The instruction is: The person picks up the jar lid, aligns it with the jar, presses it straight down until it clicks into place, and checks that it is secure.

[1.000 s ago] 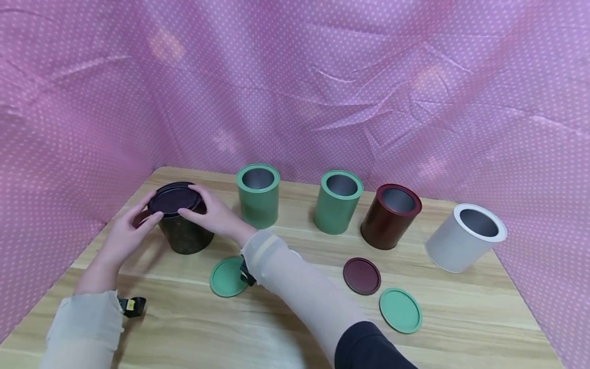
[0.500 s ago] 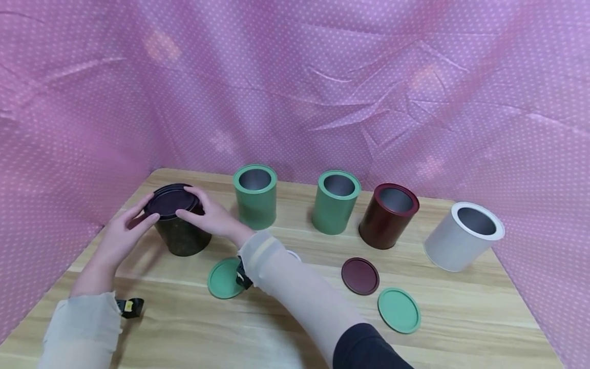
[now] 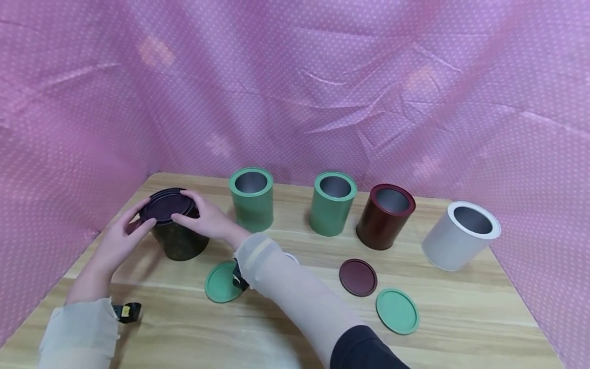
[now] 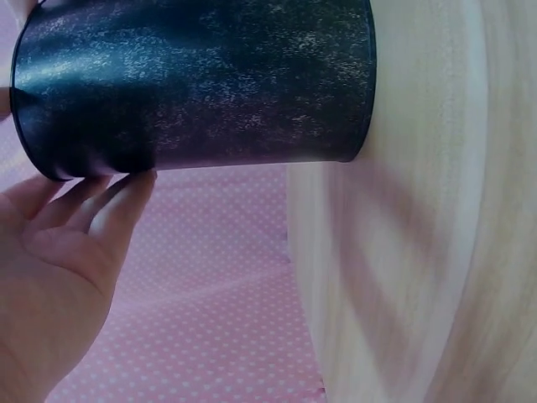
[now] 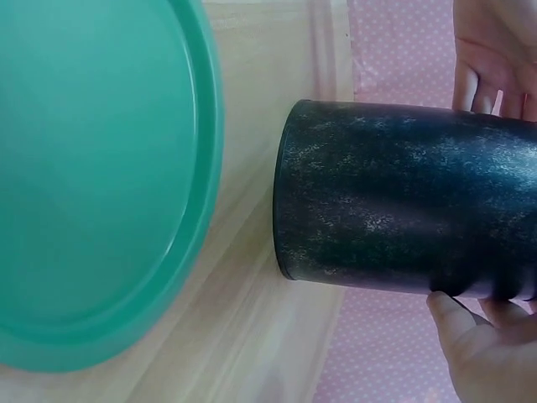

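A dark mottled can (image 3: 181,241) stands upright at the table's left side, a dark plum lid (image 3: 165,206) over its top. My left hand (image 3: 121,241) grips the upper rim from the left, thumb in front and fingers behind. From the right, my right hand (image 3: 206,219) holds the same rim, thumb at the near edge of the lid. In the left wrist view, the left fingertips (image 4: 138,186) press on the can's side close to its top edge. Both hands flank the can (image 5: 394,197) in the right wrist view, where its top end is out of frame.
Two green cans (image 3: 252,205), a dark red can (image 3: 386,218) and a white can (image 3: 461,237), all lidless, stand behind and right. A green lid (image 3: 220,283) lies under my right wrist, a maroon lid (image 3: 358,277) and another green lid (image 3: 397,311) farther right. Pink cloth (image 3: 295,102) walls the table.
The head view has shifted slightly, so everything sits a little farther left and lower. Both hands stay around the dark can's top, with hardly any visible movement.
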`<state>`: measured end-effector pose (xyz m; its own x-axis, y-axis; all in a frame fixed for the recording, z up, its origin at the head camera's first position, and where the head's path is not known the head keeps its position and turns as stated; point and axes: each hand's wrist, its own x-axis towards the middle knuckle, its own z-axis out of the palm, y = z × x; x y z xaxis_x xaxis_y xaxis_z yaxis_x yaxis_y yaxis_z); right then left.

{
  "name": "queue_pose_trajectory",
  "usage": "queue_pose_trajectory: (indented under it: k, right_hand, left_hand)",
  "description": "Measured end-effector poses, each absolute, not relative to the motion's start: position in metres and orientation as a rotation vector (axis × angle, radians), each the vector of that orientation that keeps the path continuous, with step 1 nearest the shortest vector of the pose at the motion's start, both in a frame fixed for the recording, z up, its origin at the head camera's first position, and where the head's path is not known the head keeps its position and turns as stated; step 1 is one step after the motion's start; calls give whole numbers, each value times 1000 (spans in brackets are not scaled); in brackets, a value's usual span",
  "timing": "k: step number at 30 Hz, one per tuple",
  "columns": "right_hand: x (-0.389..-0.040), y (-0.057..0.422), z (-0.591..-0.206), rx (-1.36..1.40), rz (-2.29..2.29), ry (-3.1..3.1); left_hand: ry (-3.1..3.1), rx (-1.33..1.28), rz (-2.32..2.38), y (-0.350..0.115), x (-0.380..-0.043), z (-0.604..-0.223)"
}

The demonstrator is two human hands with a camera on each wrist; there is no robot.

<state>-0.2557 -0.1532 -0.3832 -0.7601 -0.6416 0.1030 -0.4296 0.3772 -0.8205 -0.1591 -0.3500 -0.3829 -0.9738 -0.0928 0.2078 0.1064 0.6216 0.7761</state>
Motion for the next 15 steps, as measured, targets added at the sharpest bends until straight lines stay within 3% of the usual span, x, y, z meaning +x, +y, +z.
queue_pose_trajectory:
  k: [15]
  right_hand:
    - [-256,-152,-382,-940,-1287,2416]
  left_hand:
    - [-2572,-78,-1347,-350,-164,-388]
